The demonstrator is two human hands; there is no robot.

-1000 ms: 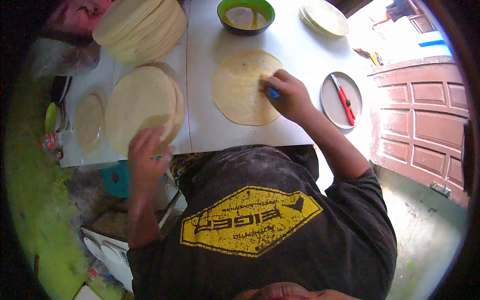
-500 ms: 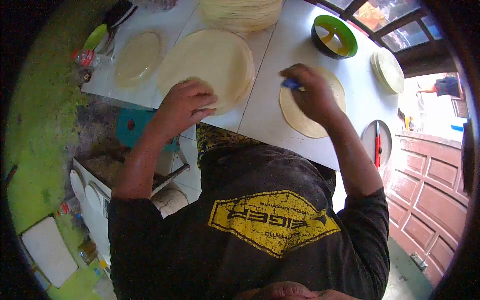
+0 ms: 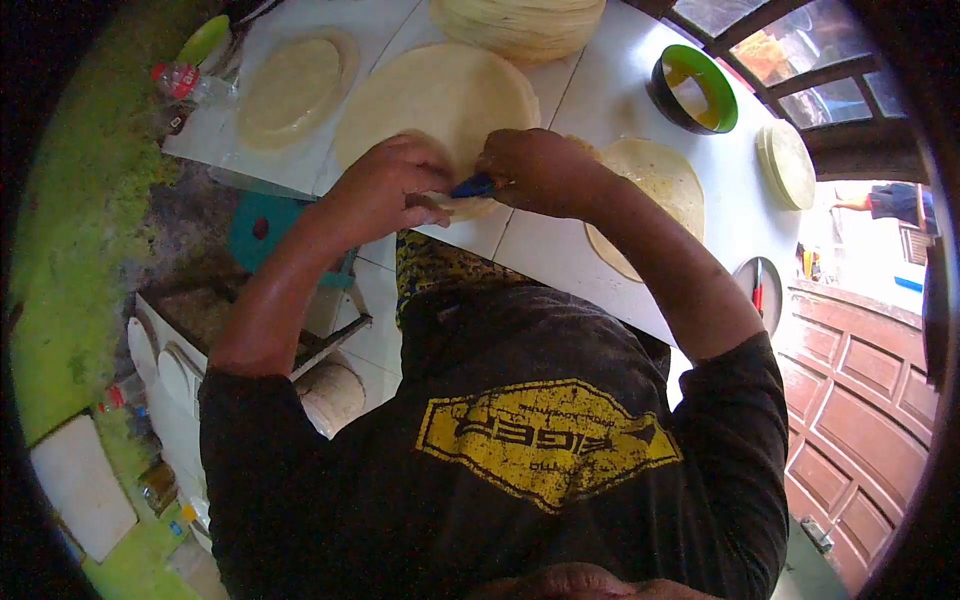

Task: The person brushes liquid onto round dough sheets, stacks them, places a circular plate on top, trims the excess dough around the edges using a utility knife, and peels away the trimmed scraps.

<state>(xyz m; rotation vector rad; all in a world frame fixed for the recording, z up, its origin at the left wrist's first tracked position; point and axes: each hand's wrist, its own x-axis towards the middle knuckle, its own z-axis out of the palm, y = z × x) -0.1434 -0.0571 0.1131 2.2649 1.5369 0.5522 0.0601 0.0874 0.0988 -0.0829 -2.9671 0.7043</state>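
My left hand is curled at the near edge of a stack of thin round dough sheets, its fingers pinching the lifted rim of a dough sheet. Close beside it, my right hand grips a small blue-handled tool whose tip meets that rim; its exact kind is hidden by the fingers. Partly behind my right forearm lies a single dough sheet with a wet-looking surface. Beyond it stands a green and black bowl with yellowish liquid inside.
A taller pile of dough sheets stands at the back. More round sheets lie at the left and right. A plastic bottle rests at the left edge. A red-handled utensil lies on a plate at the right.
My right hand, with the blue-handled tool, has moved left from over the single dough sheet to the stack beside my left hand. The camera view has shifted slightly.
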